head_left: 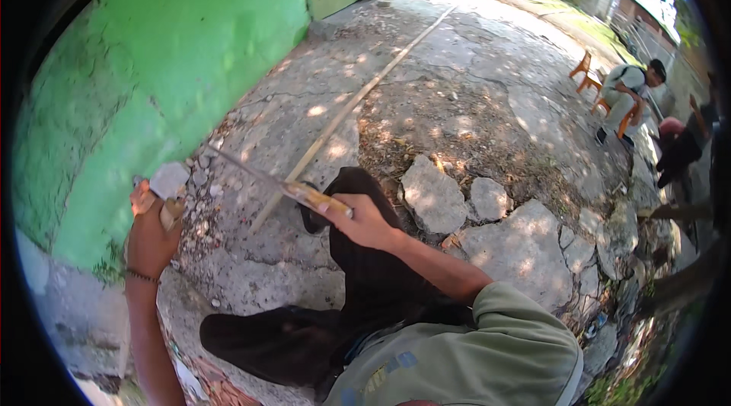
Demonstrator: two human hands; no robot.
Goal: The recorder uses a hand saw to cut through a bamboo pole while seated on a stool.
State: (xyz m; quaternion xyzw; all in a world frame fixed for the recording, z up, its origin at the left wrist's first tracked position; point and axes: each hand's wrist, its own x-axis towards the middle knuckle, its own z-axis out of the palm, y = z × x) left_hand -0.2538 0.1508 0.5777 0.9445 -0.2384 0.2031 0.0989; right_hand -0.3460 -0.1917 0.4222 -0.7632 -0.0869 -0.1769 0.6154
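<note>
My right hand (pixel 367 222) is wrapped round the wooden handle of a long-bladed knife (pixel 268 179). Its narrow blade points up and left toward the green wall. At the foot of that wall, my left hand (pixel 154 229) is closed on a small tan piece (pixel 172 213), which may be wood. Just beyond its fingers is a pale grey stone (pixel 169 179); I cannot tell whether the hand touches it. A long, thin bamboo pole (pixel 358 97) lies on the ground, running from near my knees to the far end, and the knife passes above its near part.
Green wall (pixel 190 33) bounds the left side, with loose rubble (pixel 199 212) along its base. Broken concrete slabs (pixel 518 250) lie to my right beside bare soil. Farther right, a person (pixel 628 94) sits near an orange chair (pixel 582 67); another figure is partly visible at the edge.
</note>
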